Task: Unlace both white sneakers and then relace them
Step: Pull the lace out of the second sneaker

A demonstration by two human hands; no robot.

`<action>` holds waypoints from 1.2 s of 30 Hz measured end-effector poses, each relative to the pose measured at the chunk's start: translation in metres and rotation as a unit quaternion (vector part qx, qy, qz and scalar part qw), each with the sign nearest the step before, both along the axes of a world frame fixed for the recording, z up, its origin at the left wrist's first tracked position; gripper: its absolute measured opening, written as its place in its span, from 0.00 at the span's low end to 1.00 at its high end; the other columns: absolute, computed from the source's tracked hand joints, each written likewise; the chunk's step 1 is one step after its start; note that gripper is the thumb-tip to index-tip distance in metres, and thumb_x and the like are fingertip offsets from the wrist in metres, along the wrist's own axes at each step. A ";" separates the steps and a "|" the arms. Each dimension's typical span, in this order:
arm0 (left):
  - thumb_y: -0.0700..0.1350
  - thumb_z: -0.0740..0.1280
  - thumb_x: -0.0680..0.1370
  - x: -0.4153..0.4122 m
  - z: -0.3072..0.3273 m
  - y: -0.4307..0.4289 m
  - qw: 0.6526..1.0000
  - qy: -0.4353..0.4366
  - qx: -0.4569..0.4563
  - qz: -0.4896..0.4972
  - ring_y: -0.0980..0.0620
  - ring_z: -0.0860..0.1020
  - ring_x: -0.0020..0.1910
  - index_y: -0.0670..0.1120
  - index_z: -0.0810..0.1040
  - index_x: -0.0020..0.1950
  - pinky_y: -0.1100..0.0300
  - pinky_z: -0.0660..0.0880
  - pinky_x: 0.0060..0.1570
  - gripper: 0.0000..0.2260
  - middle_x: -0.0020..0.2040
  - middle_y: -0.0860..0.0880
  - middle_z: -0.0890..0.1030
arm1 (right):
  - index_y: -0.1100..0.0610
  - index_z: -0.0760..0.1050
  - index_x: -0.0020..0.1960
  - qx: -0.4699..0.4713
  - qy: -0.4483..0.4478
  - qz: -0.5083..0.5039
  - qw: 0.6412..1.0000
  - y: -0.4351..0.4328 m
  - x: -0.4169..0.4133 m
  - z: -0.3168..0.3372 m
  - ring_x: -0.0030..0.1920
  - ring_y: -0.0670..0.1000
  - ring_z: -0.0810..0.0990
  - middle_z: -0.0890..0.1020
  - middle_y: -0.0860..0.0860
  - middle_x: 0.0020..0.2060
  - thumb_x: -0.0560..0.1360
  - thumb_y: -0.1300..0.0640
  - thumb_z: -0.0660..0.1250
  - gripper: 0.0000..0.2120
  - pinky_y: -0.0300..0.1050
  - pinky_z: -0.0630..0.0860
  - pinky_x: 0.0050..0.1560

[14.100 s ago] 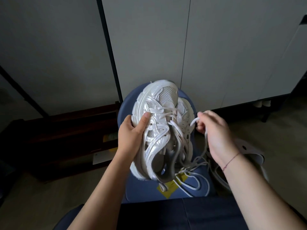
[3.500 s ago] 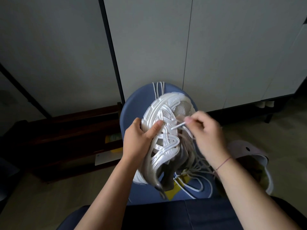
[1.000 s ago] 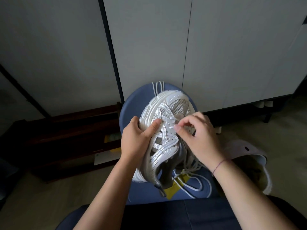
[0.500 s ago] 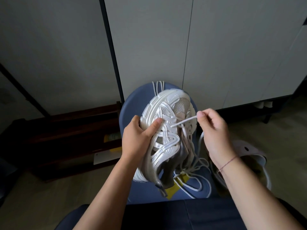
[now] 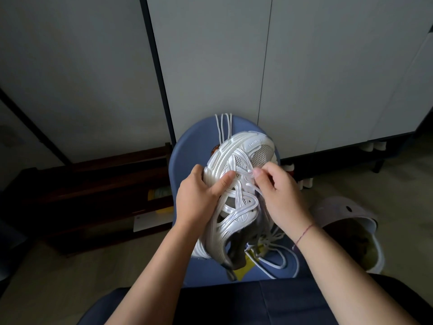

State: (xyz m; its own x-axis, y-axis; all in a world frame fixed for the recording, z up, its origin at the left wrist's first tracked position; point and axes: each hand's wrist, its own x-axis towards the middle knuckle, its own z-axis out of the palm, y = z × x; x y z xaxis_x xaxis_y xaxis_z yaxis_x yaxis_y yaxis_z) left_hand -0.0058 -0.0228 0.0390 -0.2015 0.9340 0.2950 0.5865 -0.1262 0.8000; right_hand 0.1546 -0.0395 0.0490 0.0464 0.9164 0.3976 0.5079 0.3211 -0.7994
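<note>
A white sneaker (image 5: 236, 195) stands toe-up on a blue stool (image 5: 192, 146), its side turned toward me. My left hand (image 5: 201, 195) grips its left edge, thumb pressed on the upper. My right hand (image 5: 278, 195) pinches the white lace (image 5: 249, 177) with its fingertips at the eyelets near the toe. Loose lace loops (image 5: 276, 256) lie on the stool seat below the shoe. Strands of another lace (image 5: 223, 127) hang over the stool's far rim. A second sneaker is not visible.
A pale clog-like shoe (image 5: 351, 228) lies on the floor at the right. A dark wooden low shelf (image 5: 93, 188) stands to the left. Grey cabinet doors (image 5: 304, 66) rise behind the stool. My dark-clothed lap (image 5: 234, 303) fills the bottom.
My right hand has come back in from the right, where it had pulled the lace out taut, to the eyelets near the toe. My left hand keeps its grip.
</note>
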 end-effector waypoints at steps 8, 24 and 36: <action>0.66 0.69 0.69 0.003 -0.001 0.000 1.000 0.003 -0.004 0.007 0.56 0.67 0.28 0.47 0.64 0.36 0.58 0.62 0.28 0.25 0.30 0.53 0.71 | 0.53 0.71 0.39 0.105 -0.183 -0.091 0.973 0.001 -0.003 -0.010 0.38 0.50 0.71 0.70 0.44 0.35 0.70 0.45 0.71 0.14 0.43 0.63 0.40; 0.66 0.69 0.69 0.002 -0.001 0.000 1.000 0.020 0.005 0.016 0.56 0.68 0.27 0.48 0.63 0.36 0.58 0.60 0.28 0.25 0.30 0.54 0.71 | 0.53 0.66 0.33 0.123 -0.195 -0.121 0.966 0.003 -0.009 -0.014 0.34 0.51 0.70 0.70 0.46 0.31 0.72 0.50 0.71 0.16 0.48 0.70 0.40; 0.64 0.70 0.70 -0.010 -0.002 0.006 0.998 -0.058 0.003 0.013 0.60 0.76 0.32 0.43 0.74 0.41 0.68 0.69 0.28 0.24 0.35 0.53 0.80 | 0.54 0.71 0.31 -0.109 0.307 -0.047 0.944 0.012 0.007 -0.001 0.29 0.47 0.69 0.72 0.46 0.24 0.79 0.56 0.62 0.17 0.41 0.65 0.36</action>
State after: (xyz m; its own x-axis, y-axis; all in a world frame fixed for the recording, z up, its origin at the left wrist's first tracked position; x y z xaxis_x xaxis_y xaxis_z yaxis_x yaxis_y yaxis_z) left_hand -0.0159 -0.0166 0.0370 -0.2583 0.9266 0.2732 0.4929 -0.1169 0.8622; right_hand 0.1614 -0.0278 0.0481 0.2922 0.9536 0.0724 -0.0542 0.0921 -0.9943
